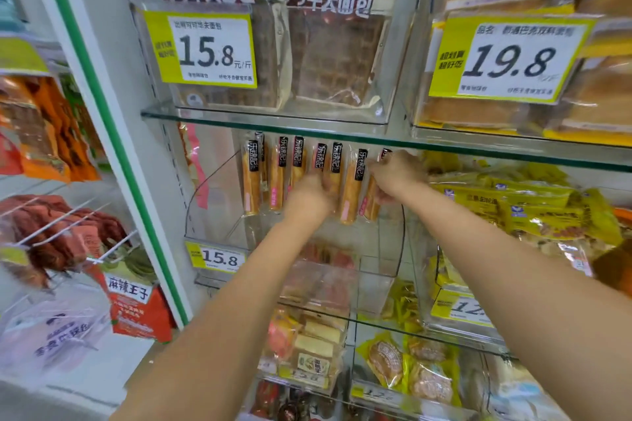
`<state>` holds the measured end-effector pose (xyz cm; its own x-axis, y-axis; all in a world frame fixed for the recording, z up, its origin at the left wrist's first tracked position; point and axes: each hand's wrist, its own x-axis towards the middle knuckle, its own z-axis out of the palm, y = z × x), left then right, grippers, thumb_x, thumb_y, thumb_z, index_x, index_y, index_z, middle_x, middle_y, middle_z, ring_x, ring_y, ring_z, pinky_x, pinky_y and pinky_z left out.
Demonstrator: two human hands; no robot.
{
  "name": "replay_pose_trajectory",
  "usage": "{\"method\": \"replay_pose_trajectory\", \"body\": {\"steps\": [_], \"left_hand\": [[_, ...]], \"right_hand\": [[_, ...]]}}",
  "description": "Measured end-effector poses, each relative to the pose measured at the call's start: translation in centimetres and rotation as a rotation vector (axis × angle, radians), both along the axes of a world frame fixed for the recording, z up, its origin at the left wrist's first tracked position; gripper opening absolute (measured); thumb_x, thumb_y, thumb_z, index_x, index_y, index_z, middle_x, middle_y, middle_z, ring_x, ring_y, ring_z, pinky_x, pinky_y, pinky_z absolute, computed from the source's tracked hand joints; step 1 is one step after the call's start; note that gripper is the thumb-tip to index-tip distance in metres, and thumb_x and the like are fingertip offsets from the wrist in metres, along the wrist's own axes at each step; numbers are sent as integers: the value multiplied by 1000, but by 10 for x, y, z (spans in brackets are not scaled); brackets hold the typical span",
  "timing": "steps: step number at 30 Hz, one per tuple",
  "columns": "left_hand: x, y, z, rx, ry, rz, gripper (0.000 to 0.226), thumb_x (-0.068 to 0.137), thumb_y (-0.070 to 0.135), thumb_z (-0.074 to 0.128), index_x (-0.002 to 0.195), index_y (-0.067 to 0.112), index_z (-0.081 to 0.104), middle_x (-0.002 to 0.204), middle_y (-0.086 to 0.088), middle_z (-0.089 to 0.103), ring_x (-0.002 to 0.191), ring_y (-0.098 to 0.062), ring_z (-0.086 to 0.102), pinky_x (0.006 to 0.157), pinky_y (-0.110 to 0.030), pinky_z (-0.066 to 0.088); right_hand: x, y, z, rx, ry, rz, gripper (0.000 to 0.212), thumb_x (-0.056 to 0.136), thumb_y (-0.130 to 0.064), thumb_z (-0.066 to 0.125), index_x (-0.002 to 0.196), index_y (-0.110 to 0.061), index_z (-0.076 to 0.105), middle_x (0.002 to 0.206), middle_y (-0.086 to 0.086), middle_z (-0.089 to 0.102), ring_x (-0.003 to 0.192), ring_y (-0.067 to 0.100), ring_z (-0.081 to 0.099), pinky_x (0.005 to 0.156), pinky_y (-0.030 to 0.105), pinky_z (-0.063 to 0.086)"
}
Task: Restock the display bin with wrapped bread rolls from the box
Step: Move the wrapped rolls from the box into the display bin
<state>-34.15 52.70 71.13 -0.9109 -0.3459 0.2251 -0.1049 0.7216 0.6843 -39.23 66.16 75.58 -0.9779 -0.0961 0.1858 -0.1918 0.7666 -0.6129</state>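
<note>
Several wrapped bread rolls point(252, 181), long and golden with black label strips, stand upright in a row at the back of a clear plastic display bin point(205, 212) on the middle shelf. My left hand point(309, 196) reaches into the bin and holds the lower part of the middle rolls. My right hand point(393, 174) grips the rolls at the right end of the row. The box is not in view.
A glass shelf point(342, 137) runs just above the bin, carrying bagged waffle bread point(328, 55) and a 15.8 price card point(205, 48). Yellow snack packs point(513, 208) fill the bin to the right. More packaged bread lies below, and hanging snacks sit at the left.
</note>
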Motion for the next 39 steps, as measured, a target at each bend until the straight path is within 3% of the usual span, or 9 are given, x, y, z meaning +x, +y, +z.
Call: {"method": "replay_pose_trajectory", "body": {"steps": [5,12,18,22,24,28,31,35,39], "left_hand": [[125,-5,-16,82,134,-27,18,87,35,62,94,20,52,72,9,54,62,-9,52,58,-26,37],[247,-18,-108,272,-116,-111,15,87,28,64,81,20,53,42,12,47,42,-1,46,48,-23,40],[315,-24,-219,219,-410,-136,31,82,14,68,60,23,49,72,-3,61,74,-16,62,70,-26,45],[348,-21,-284,265,-611,-42,26,86,27,63,67,28,47,74,5,54,75,-17,57,68,-25,44],[361,-18,-325,350,-675,3,21,83,26,67,71,23,51,75,6,57,76,-20,61,66,-21,50],[379,-11,-410,343,-795,80,36,81,38,69,113,25,58,115,4,54,106,-18,58,85,-23,45],[394,-5,-477,383,-909,141,65,81,43,67,138,27,40,145,0,35,127,-21,45,97,-28,42],[413,-5,-567,434,-1024,191,70,83,41,66,143,21,36,145,-2,37,127,-21,44,98,-28,42],[425,-12,-655,516,-1135,252,61,84,34,65,138,17,41,125,-3,53,104,-19,58,81,-26,48]], "right_hand": [[106,18,-3,-56,173,145,54,97,-46,43,56,-13,56,45,-3,46,52,14,49,49,24,35],[220,30,-95,0,60,238,42,94,-47,48,71,-14,59,52,-8,47,56,13,48,53,27,33],[263,36,-232,144,-311,329,19,84,-7,58,77,-14,42,76,-2,42,70,20,45,55,28,29],[273,40,-325,265,-565,305,29,87,-9,55,67,-23,39,94,8,52,92,28,57,72,30,38],[278,45,-373,271,-709,276,15,86,-16,61,84,-20,46,102,7,53,100,27,56,75,28,40],[290,62,-465,205,-899,222,64,83,-30,70,135,-13,37,132,6,45,105,20,51,79,23,40],[302,72,-532,212,-969,199,60,79,-36,73,128,-19,43,118,3,57,91,14,59,74,23,48],[319,68,-616,306,-1060,209,45,85,-40,67,116,-25,38,109,-2,55,75,6,53,63,20,43],[339,58,-714,267,-1137,227,58,84,-30,70,132,-14,43,122,-1,54,93,11,56,85,28,49]]}}
